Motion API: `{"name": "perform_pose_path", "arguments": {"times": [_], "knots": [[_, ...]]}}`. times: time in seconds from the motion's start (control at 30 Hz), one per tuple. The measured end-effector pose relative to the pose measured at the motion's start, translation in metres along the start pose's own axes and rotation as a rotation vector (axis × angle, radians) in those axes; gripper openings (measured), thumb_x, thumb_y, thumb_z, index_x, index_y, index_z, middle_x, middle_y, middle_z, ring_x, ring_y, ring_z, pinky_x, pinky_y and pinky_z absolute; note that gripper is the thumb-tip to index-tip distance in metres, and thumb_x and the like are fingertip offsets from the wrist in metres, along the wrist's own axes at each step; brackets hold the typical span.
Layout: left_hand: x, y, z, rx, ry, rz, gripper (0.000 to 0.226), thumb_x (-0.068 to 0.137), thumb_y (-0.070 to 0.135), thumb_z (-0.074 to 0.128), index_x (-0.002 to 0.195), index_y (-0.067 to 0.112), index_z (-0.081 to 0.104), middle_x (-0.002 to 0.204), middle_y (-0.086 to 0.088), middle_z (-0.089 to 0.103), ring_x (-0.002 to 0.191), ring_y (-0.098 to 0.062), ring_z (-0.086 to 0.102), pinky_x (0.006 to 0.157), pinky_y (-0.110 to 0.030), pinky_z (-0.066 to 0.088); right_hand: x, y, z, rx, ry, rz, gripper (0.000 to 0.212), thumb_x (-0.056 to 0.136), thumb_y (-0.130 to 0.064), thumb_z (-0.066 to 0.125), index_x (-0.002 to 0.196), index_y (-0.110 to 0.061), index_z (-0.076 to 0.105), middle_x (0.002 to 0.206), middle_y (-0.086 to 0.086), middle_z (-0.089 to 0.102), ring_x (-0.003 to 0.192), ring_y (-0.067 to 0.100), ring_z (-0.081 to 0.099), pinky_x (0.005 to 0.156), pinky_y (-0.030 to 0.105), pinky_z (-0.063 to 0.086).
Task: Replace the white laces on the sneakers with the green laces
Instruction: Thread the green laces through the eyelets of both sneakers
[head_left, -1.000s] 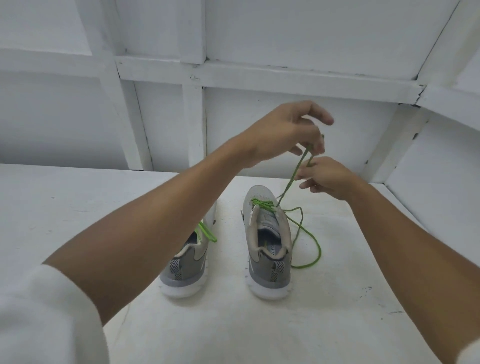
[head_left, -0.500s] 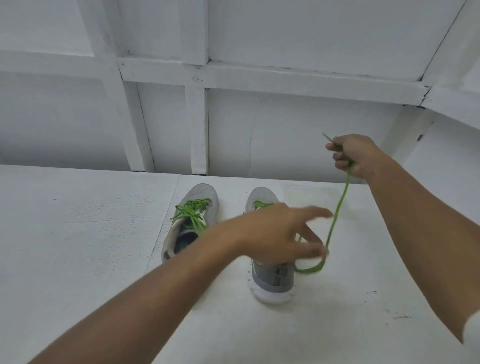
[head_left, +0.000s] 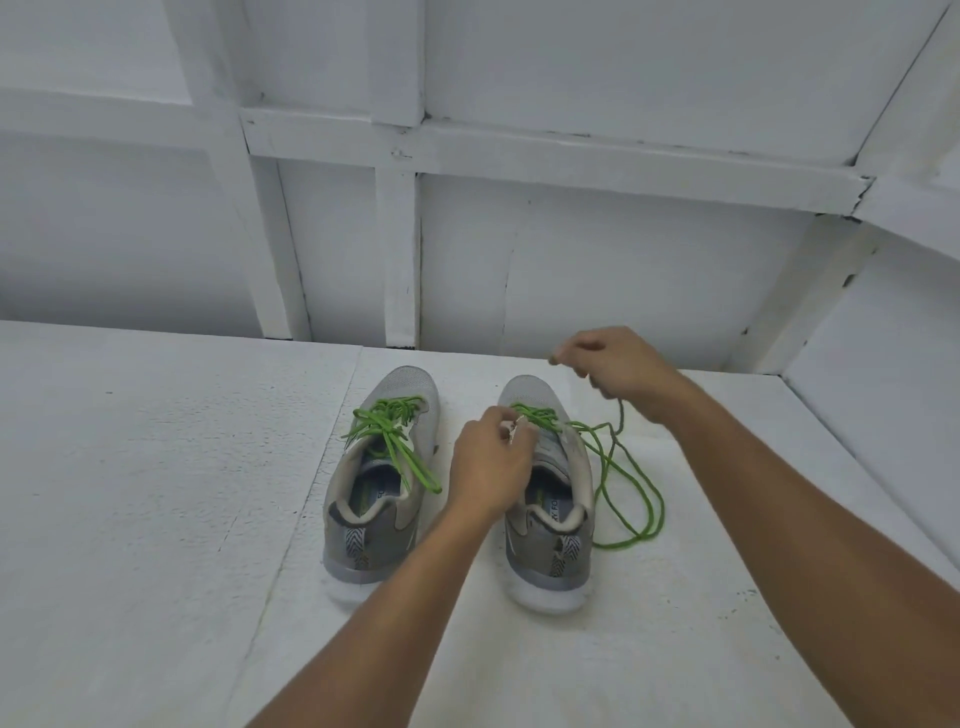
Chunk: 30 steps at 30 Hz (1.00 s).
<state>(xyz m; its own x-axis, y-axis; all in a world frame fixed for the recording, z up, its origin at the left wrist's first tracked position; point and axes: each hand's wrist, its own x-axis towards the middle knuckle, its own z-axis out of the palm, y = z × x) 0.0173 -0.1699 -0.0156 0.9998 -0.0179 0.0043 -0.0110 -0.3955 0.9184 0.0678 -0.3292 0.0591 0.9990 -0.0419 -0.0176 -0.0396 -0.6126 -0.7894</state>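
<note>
2 grey sneakers stand side by side on a white surface (head_left: 156, 493), toes toward the white panelled wall (head_left: 623, 260). The left sneaker (head_left: 379, 519) carries a green lace (head_left: 387, 428) crossed over its front, with the ends hanging over the opening. It is hard to make out if there is a real knot.

The right sneaker (head_left: 550, 540) has the other green lace (head_left: 644, 499) only in the front eyelets. The rest of this lace lies in loose loops on the surface just beside the shoe's right side, and 1 strand rises to the right hand (head_left: 618, 371).

This hand hovers above and a little behind the toe, with its fingers curled and closed on the strand. A short, blurred tip sticks out near the thumb, and the colour of it cannot be told there.

The left hand (head_left: 491, 462) is at the left eyelet edge of the right sneaker, the fingers bent together and pinching something small and pale. Whether this is the shoe's flap or a lace tip cannot be told, because the hand itself covers the place.

The left forearm hides the inner side of the right sneaker and part of the gap between the 2 shoes. The printing inside both shoes is only partly readable. Both arms are cut off by the bottom edge.
</note>
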Motion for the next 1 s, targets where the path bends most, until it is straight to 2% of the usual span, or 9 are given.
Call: {"name": "perform_pose_path", "arguments": {"times": [0.07,0.13,0.23,0.33,0.43,0.57,0.73,0.9,1.0], "knots": [[0.000,-0.003,0.003,-0.011,0.011,0.029,0.028,0.098,0.029,0.048,0.120,0.016,0.061,0.090,0.001,0.066,0.087,-0.020,0.063,0.079,-0.034,0.049,-0.005,0.003,0.015,0.003,-0.005,-0.008,0.013,0.089,-0.027,0.066,0.082,-0.021,0.075,0.067,-0.013,0.064,0.050,0.000,0.046,0.050,0.017,0.033],[0.001,-0.008,0.005,-0.050,0.033,0.029,0.028,0.099,0.026,0.045,0.120,0.017,0.062,0.089,0.004,0.066,0.091,-0.019,0.062,0.082,-0.034,0.048,-0.009,0.007,0.025,0.011,-0.001,-0.006,0.014,0.088,-0.026,0.067,0.083,-0.018,0.077,0.073,-0.007,0.068,0.054,0.004,0.047,0.052,0.019,0.036],[0.002,-0.015,0.010,-0.109,0.087,0.011,0.030,0.099,0.026,0.043,0.119,0.016,0.063,0.107,-0.002,0.068,0.103,-0.019,0.059,0.091,-0.037,0.046,-0.010,0.014,0.038,0.015,0.002,-0.010,0.015,0.086,-0.024,0.067,0.078,-0.015,0.077,0.081,0.003,0.072,0.071,0.008,0.059,0.065,0.026,0.045],[0.002,-0.019,0.013,-0.151,0.126,-0.012,0.029,0.100,0.024,0.042,0.115,0.013,0.065,0.112,-0.004,0.067,0.105,-0.020,0.058,0.092,-0.036,0.045,-0.011,0.020,0.047,0.007,-0.012,-0.023,0.015,0.085,-0.020,0.066,0.074,-0.016,0.075,0.079,0.000,0.072,0.076,0.011,0.062,0.072,0.029,0.049],[0.003,-0.021,0.014,-0.231,0.147,-0.071,0.028,0.099,0.021,0.044,0.112,0.013,0.067,0.108,-0.001,0.068,0.102,-0.018,0.058,0.089,-0.031,0.043,-0.014,0.023,0.051,-0.006,-0.020,-0.036,0.013,0.085,-0.020,0.066,0.076,-0.020,0.074,0.077,-0.007,0.071,0.076,0.006,0.062,0.069,0.022,0.048],[0.004,-0.024,0.014,-0.336,0.149,-0.181,0.027,0.096,0.021,0.045,0.107,0.018,0.069,0.104,0.002,0.069,0.102,-0.018,0.060,0.096,-0.038,0.047,-0.015,0.026,0.054,-0.036,-0.013,-0.056,0.010,0.086,-0.019,0.066,0.081,-0.020,0.075,0.082,-0.011,0.070,0.080,0.002,0.062,0.067,0.015,0.041],[0.006,-0.023,0.013,-0.408,0.141,-0.248,0.029,0.094,0.016,0.041,0.099,0.023,0.069,0.101,0.004,0.068,0.102,-0.019,0.060,0.094,-0.034,0.047,-0.015,0.029,0.058,-0.118,0.009,-0.075,0.012,0.086,-0.016,0.064,0.083,-0.019,0.074,0.086,-0.009,0.070,0.080,0.003,0.059,0.062,0.008,0.038],[0.008,-0.023,0.015,-0.400,0.143,-0.259,0.039,0.089,0.018,0.035,0.103,0.025,0.071,0.105,0.002,0.070,0.103,-0.020,0.062,0.097,-0.042,0.048,-0.015,0.032,0.061,-0.178,0.022,-0.079,0.012,0.086,-0.018,0.063,0.083,-0.022,0.074,0.090,-0.007,0.071,0.078,0.006,0.059,0.060,0.009,0.037],[0.009,-0.024,0.016,-0.425,0.135,-0.277,0.045,0.078,0.028,0.032,0.100,0.027,0.071,0.102,0.002,0.071,0.102,-0.021,0.063,0.096,-0.044,0.049,-0.015,0.032,0.062,-0.194,0.032,-0.077,0.012,0.086,-0.018,0.062,0.084,-0.022,0.074,0.091,-0.006,0.071,0.081,0.007,0.060,0.062,0.011,0.039]]}}
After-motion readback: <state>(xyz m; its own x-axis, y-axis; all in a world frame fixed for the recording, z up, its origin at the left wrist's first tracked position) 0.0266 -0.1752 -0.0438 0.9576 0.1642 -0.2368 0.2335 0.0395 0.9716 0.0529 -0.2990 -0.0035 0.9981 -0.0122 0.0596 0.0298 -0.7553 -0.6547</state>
